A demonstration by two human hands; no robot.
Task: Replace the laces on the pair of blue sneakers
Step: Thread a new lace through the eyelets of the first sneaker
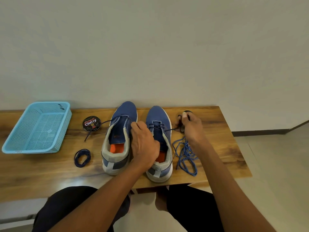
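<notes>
Two blue sneakers stand heel-toward-me on the wooden table (41,171). The left sneaker (119,131) has a dark lace through its front eyelets, one end trailing left. The right sneaker (158,118) carries a dark navy lace (158,127) crossed over its tongue. My left hand (144,146) rests on the right sneaker's collar, holding it. My right hand (192,126) is closed on the free end of that dark lace, to the right of the shoe. A loose lighter-blue lace (185,156) lies in a heap beside the right sneaker. A coiled dark lace (82,158) lies left of the shoes.
A light-blue mesh basket (15,141) stands at the table's left. A round Cherry polish tin (91,123) sits between basket and left sneaker. The wall runs right behind the table. My knees are under the near edge.
</notes>
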